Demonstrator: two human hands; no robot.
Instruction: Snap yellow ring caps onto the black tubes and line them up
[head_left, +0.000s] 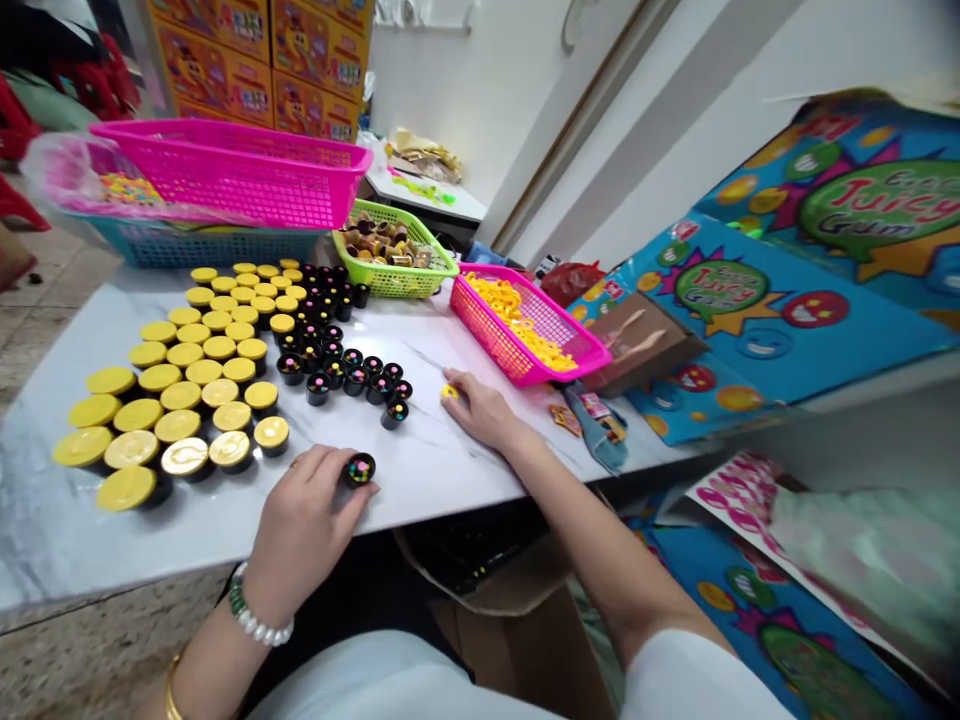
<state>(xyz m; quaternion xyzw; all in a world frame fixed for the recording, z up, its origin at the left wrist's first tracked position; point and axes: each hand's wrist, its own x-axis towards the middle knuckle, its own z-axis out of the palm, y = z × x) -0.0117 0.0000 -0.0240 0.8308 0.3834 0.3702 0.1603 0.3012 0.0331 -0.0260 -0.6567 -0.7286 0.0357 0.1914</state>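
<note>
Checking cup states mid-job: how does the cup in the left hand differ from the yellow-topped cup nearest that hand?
The held cup is open, with pink and other coloured bits visible inside; the yellow-topped cup is covered, hiding anything inside it. The left hand grips the held cup, while the yellow-topped cup stands untouched on the table. Both have black sides.

Table (435,455): capped cups (205,372) left, open cups (333,376) right of them. Stacked baskets (247,190) behind capped cups, green-free zone aside: bits basket (390,282) behind open cups, rings (514,315) in basket (486,325) right. Small box (641,340) beside rings, cartons (720,290) farther right.
</note>
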